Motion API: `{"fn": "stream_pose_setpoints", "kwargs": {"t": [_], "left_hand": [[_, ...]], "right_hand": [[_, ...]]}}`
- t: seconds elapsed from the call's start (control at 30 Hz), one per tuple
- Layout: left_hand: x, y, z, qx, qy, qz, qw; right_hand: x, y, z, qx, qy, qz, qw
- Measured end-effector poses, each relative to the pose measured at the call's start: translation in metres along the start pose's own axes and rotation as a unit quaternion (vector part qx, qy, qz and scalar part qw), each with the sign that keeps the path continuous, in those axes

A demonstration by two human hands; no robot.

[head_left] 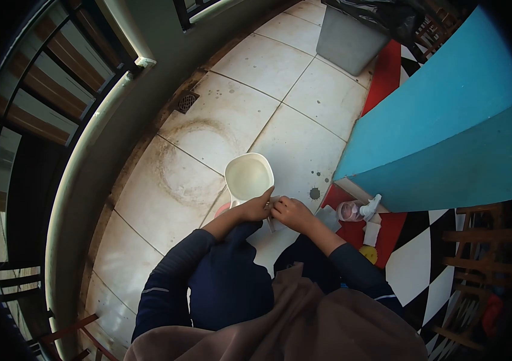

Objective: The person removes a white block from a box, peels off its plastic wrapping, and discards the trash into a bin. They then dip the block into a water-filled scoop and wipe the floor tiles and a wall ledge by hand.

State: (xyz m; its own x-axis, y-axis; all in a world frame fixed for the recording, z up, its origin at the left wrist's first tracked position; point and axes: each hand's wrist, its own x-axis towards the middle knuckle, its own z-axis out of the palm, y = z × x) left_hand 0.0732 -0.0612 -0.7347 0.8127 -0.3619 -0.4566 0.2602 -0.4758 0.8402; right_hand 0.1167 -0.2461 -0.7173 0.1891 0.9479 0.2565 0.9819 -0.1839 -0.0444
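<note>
A white dipper (248, 175) with a pale inside is in front of my knees, its handle pointing back toward me. My left hand (257, 207) is closed beside that handle, its fingers toward my other hand. Close against it, my right hand (289, 213) has its fingers bent together at a small pale item too small to name. Part of a pink object (222, 210) shows under the dipper's handle. What my left hand holds, if anything, is hidden.
A clear spray bottle (350, 211) with a white nozzle, a white piece and a yellow round object (368, 254) lie at right beside a blue pillar (436, 120). A grey bin (350, 39) stands farther off. A floor drain (187, 102) lies near the left wall.
</note>
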Motion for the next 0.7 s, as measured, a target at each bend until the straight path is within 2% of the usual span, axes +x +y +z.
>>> {"fn": "stream_pose_setpoints", "kwargs": {"t": [0.17,0.27,0.43,0.57,0.7], "left_hand": [[-0.002,0.004,-0.002,-0.044,-0.018,-0.012,0.999],[-0.003,0.005,-0.001,-0.079,-0.011,-0.030,0.996],[-0.007,0.009,-0.002,-0.144,0.006,-0.048,0.988],[-0.007,0.006,-0.001,-0.137,0.015,-0.040,0.990],[-0.009,0.010,-0.002,-0.135,0.015,-0.039,0.990]], "right_hand": [[0.002,-0.005,0.002,0.002,0.026,0.023,0.999],[0.007,-0.010,0.000,0.001,0.013,0.080,0.997],[0.009,-0.014,-0.001,0.011,-0.019,0.107,0.994],[0.010,-0.018,-0.005,0.005,-0.013,0.131,0.991],[0.016,-0.022,-0.004,-0.059,-0.051,0.118,0.990]]}}
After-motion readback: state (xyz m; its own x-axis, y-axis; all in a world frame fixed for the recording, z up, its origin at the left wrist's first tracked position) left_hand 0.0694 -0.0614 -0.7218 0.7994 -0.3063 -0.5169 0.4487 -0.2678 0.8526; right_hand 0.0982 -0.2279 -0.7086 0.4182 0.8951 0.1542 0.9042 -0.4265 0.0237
